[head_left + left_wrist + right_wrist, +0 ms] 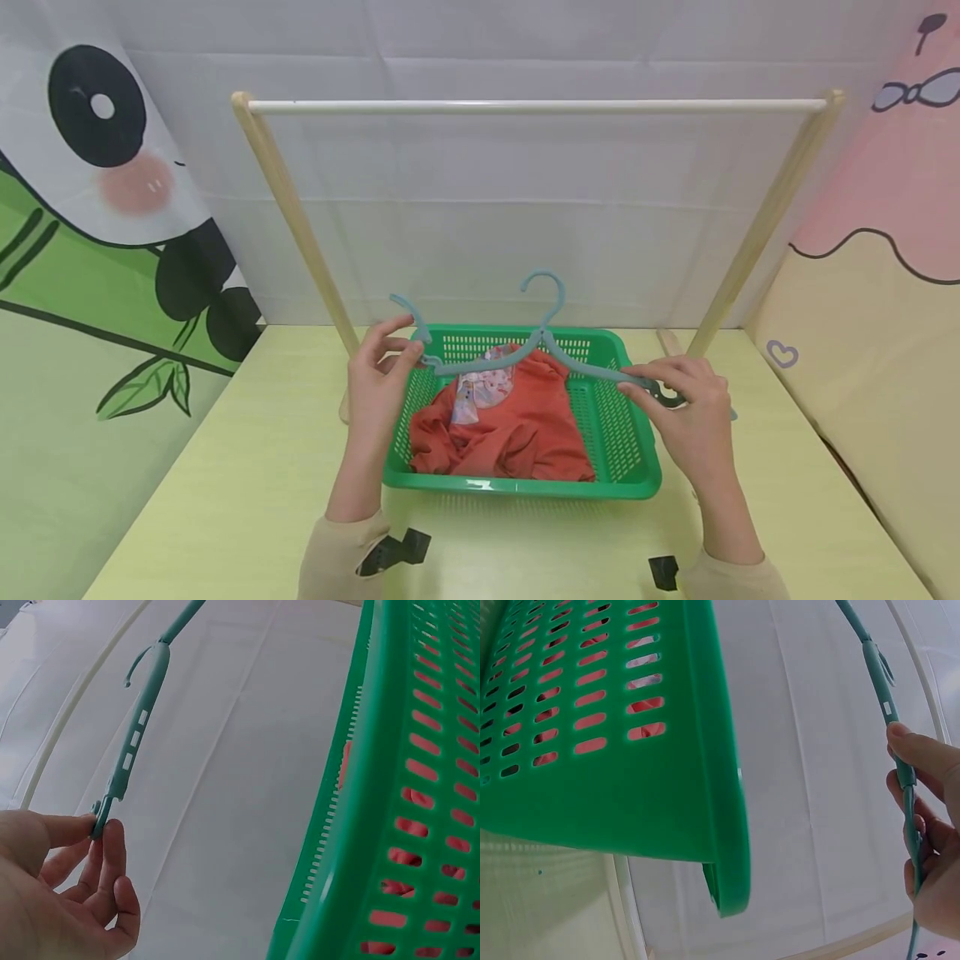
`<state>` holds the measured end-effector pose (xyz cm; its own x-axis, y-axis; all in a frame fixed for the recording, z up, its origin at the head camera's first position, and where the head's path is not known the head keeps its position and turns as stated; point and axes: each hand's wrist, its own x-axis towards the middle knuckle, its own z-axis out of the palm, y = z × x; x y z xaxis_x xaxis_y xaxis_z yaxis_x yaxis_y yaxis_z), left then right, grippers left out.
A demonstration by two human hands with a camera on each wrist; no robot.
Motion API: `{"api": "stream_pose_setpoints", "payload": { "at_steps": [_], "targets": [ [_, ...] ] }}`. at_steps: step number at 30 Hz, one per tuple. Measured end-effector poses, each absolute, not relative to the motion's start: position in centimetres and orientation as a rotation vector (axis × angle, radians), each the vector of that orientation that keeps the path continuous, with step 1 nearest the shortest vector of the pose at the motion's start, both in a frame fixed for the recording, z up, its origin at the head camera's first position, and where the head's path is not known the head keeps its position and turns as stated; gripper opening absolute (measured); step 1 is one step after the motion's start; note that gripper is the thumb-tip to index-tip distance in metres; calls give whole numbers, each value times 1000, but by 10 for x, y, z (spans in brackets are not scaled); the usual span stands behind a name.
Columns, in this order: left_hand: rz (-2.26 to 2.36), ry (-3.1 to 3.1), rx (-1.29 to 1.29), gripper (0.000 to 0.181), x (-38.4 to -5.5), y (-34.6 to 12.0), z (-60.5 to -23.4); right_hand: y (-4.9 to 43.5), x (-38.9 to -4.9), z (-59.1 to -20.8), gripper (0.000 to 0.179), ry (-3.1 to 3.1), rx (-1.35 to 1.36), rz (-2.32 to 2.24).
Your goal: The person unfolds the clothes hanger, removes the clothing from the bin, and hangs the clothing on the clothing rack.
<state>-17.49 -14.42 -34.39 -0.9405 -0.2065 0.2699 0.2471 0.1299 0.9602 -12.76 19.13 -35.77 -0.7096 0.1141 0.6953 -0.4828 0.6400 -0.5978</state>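
A pale blue-green clothes hanger [487, 364], its hook upward, is held level above the basket. At its left end, my left hand [378, 371] pinches the arm tip between thumb and fingers; a curved end piece stands up there. My right hand [690, 408] grips the hanger's right arm, partly covering its end. In the left wrist view, thumb and fingertips meet on the narrow tip of the hanger [142, 724]. Below it, a crumpled red garment [540, 425] with a pale patterned patch lies inside the green plastic basket [525, 487].
Behind the basket stands a rack with a white crossbar [525, 107] and wooden posts [292, 208] on either side. Everything rests on a pale yellow table [232, 483]. A white sheet [510, 233] hangs at the back, with cartoon-printed panels left and right.
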Motion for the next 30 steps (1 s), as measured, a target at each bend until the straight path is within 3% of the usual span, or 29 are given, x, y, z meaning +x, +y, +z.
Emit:
{"api": "stream_pose_setpoints", "payload": {
  "at_steps": [3, 7, 12, 17, 23, 30],
  "targets": [
    [-1788, -2146, -49, 36, -175, -148, -342, 192, -127, -358, 29, -2131, 300, 1042],
    [-1648, -2196, -76, 53, -178, -157, -336, 194, -127, -359, 31, -2130, 312, 1012],
    [-1389, -2306, -269, 63, -186, -164, -324, 195, -127, -360, 31, -2126, 322, 983],
    [-1079, -2442, -486, 56, -193, -166, -316, 195, -128, -360, 30, -2122, 335, 972],
    [-867, -2523, -668, 34, -200, -175, -312, 196, -128, -359, 29, -2127, 334, 946],
    [-835, -2520, -708, 28, -202, -188, -311, 196, -125, -356, 29, -2102, 299, 962]
  ]
}}
